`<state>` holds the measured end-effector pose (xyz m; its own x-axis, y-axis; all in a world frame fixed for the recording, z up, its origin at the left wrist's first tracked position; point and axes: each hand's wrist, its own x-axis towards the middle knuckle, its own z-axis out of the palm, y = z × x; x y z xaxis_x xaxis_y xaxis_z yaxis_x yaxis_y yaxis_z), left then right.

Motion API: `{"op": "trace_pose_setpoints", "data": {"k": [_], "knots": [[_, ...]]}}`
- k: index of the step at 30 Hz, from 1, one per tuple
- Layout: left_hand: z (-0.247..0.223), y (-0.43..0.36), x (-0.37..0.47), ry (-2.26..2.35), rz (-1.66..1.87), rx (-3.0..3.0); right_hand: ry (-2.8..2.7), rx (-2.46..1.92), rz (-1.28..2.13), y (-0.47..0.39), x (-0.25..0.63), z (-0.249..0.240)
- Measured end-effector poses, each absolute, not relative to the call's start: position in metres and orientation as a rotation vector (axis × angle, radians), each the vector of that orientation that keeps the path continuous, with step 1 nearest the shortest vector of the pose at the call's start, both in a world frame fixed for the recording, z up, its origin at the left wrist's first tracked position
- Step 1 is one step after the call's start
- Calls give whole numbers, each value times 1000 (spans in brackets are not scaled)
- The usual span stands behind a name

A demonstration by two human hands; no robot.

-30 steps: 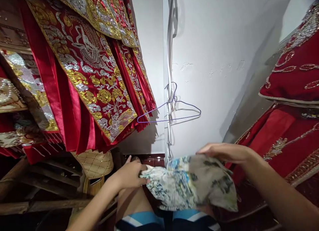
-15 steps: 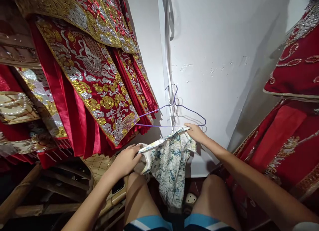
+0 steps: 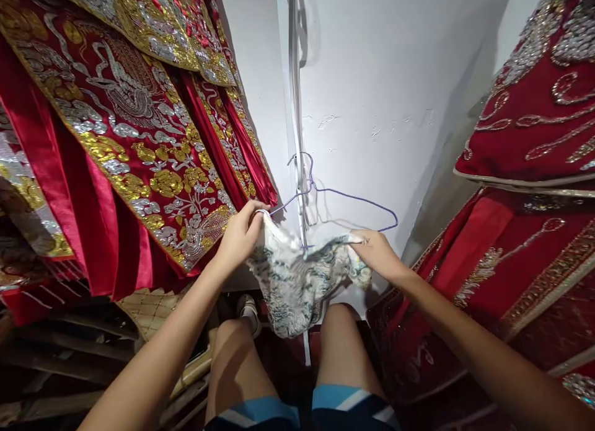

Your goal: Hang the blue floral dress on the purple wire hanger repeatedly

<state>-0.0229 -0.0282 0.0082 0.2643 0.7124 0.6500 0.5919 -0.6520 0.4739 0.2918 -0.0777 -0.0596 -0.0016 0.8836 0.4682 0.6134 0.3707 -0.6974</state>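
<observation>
A pale short-sleeved top (image 3: 292,288) with a blue-green print hangs between my two hands, slightly blurred. My left hand (image 3: 242,235) is closed on its left shoulder, up at the left end of a purple wire hanger (image 3: 356,196). That end of the hanger disappears at the cloth beside my fingers. My right hand (image 3: 375,252) pinches the other side of the neckline, just below the hanger's right corner. The hanger's right arm is bare, and its hook sits at a white vertical strip (image 3: 296,108) on the wall.
Red embroidered garments (image 3: 139,139) with gold and silver sequins hang at left. More beaded red garments (image 3: 520,133) hang at right. Behind the hanger is a white wall (image 3: 372,65). Bamboo furniture (image 3: 195,369) stands at lower left, and a shoe (image 3: 248,310) shows below.
My left hand has risen with the top's left shoulder to the hanger's left end. The hanger has tilted, its right corner farther right and lower. The view has shifted right.
</observation>
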Motion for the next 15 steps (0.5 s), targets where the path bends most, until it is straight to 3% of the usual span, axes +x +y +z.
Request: {"op": "trace_pose_setpoints", "data": {"k": [7, 15], "knots": [[13, 3, -28, 993, 1127, 1948, -1415, -1408, 273, -70, 323, -54], [14, 17, -47, 859, 878, 1513, -1642, -1518, 412, -8, 365, -22]]}}
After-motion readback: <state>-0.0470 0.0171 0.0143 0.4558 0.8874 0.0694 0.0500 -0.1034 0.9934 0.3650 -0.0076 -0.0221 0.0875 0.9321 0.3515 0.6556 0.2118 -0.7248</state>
